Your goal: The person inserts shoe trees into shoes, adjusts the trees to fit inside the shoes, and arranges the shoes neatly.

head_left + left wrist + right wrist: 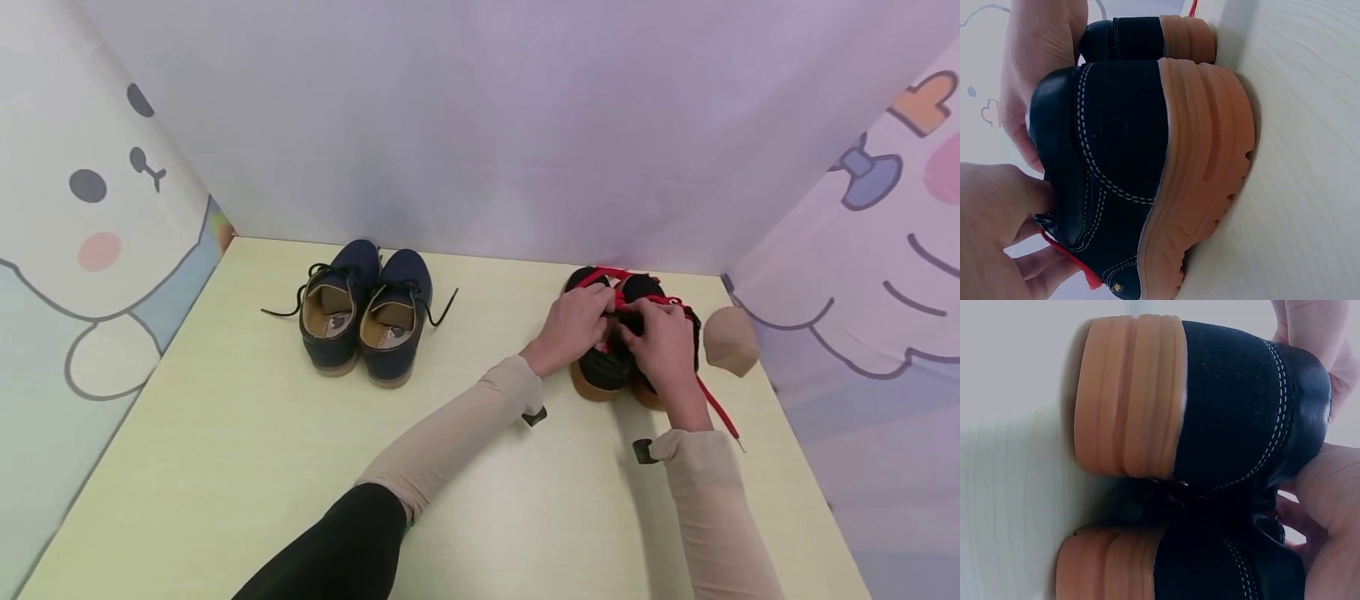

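A pair of black shoes with red laces and tan soles stands at the right of the table; the left black shoe [600, 367] is the one under my hands. My left hand [572, 323] grips its collar on the left side; in the left wrist view the thumb dips into the opening, with the other fingers beside a red lace [1079, 259]. My right hand [666, 350] holds the collar from the other side, its fingers curled between the shoes; the fingertips are hidden. Behind that hand is the right black shoe [1110, 569].
A beige rounded piece [731, 340] lies right of the black shoes. One red lace [720, 407] trails onto the table [480, 400]. Two navy shoes [397, 317] with dark laces stand at the left. A pale curtain [480, 125] hangs behind the table.
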Demonstrator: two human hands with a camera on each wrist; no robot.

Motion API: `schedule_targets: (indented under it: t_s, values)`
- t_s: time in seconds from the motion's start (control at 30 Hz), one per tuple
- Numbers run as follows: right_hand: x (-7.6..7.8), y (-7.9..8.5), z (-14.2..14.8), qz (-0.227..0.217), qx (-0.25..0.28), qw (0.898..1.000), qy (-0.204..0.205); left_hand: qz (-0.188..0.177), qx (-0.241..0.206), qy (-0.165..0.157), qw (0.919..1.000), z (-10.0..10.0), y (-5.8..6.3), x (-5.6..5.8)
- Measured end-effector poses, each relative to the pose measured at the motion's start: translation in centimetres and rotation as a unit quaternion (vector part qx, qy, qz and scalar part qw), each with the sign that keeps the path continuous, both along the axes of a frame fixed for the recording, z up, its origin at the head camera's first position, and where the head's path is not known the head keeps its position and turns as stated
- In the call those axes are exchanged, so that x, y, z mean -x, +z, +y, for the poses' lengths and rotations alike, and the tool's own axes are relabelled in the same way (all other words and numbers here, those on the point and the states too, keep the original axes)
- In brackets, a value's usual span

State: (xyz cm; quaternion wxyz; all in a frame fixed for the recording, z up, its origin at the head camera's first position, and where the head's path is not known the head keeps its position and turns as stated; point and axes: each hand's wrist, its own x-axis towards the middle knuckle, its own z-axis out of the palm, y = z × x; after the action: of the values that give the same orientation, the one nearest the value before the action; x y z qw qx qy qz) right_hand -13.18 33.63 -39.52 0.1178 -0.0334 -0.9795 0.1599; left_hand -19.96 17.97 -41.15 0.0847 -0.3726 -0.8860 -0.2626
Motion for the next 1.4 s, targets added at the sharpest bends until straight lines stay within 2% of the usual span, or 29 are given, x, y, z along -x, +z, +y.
schedule_targets:
  t_s: [0.23,0.43,0.7,1.0,1.23,1.4]
  values:
    - [0.0,-0.4,-0.1,0.000,0.005,1.000,-0.003,-0.008,0.006,0.002,0.9999,-0.1,0.0,0.0]
    - [-0.1,-0.4,-0.2,-0.007,0.011,1.000,0.003,-0.027,-0.008,0.010,0.9996,-0.4,0.1,-0.1]
    - [-0.4,0.2,0.0,-0.024,0.030,0.999,0.005,-0.026,-0.019,0.006,0.9995,-0.3,0.2,0.0]
    - [-0.4,0.2,0.2,-0.027,0.055,0.998,-0.001,-0.010,-0.019,0.013,0.9997,-0.2,0.0,0.2]
    - [-0.4,0.5,0.6,-0.006,0.078,0.997,0.021,-0.016,0.010,0.011,0.9998,0.0,0.4,0.0]
    - [-0.6,0.9,1.5,0.019,0.084,0.996,0.013,-0.014,0.050,0.021,0.9984,0.3,0.8,-0.3]
